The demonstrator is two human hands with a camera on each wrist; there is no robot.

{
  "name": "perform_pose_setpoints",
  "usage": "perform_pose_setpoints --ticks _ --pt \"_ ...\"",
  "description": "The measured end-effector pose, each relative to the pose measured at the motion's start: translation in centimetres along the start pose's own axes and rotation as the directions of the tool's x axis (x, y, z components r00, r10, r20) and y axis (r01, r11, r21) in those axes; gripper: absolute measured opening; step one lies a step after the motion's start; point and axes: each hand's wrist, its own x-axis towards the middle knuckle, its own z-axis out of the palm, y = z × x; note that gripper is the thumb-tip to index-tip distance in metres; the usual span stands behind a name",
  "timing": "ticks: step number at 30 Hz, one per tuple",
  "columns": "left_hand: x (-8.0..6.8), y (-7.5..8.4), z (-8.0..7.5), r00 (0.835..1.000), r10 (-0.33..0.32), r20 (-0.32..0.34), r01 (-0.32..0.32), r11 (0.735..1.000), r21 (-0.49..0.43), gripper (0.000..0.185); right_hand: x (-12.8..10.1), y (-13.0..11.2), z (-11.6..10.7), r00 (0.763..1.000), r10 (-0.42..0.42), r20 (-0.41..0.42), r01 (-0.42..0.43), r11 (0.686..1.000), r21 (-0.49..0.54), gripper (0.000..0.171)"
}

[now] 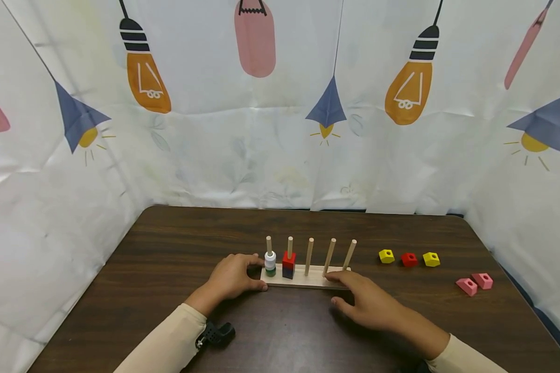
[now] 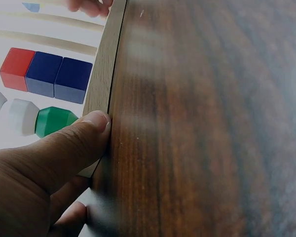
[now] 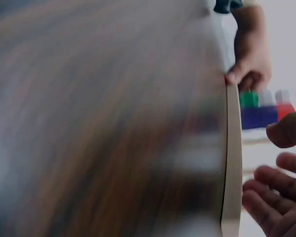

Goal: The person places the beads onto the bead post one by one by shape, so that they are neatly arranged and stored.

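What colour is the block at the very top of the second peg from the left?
Red, sitting on two dark blue blocks. The left wrist view shows it best.

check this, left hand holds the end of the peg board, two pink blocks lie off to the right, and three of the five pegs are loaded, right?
Not quite: only two of the five pegs are loaded. The head view shows beads on the first peg and cubes on the second. The left hand does hold the peg board, and the pink blocks lie right.

The tabletop is dark brown woodgrain. The peg board is pale wood; its first peg carries white over green beads, the second a red block over what looks like dark blue. Aside lie two yellow blocks, one red, two pink. The backdrop is white with orange bulbs.
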Motion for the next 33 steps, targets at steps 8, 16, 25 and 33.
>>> perform_pose_setpoints --ticks 8,16,25,33 --pt "0.0 0.0 0.0 1.000 0.000 -0.003 0.000 1.000 0.004 0.051 -1.9 2.5 -1.8 0.997 -0.039 -0.059 0.036 0.998 -0.057 0.035" --pt "-0.1 0.1 0.0 1.000 -0.003 -0.002 0.003 1.000 0.008 0.050 -2.8 4.4 -4.0 0.991 0.043 -0.123 -0.060 0.988 -0.139 0.035" --pt "0.0 0.2 -0.1 1.000 -0.009 0.002 0.009 1.000 0.006 0.051 -2.7 7.5 -7.1 0.970 0.130 -0.205 -0.170 0.966 -0.194 0.038" --pt "0.0 0.2 -0.1 1.000 -0.002 0.000 0.002 1.000 0.008 0.051 -2.4 9.9 -8.3 0.973 0.155 -0.172 -0.191 0.957 -0.218 0.037"
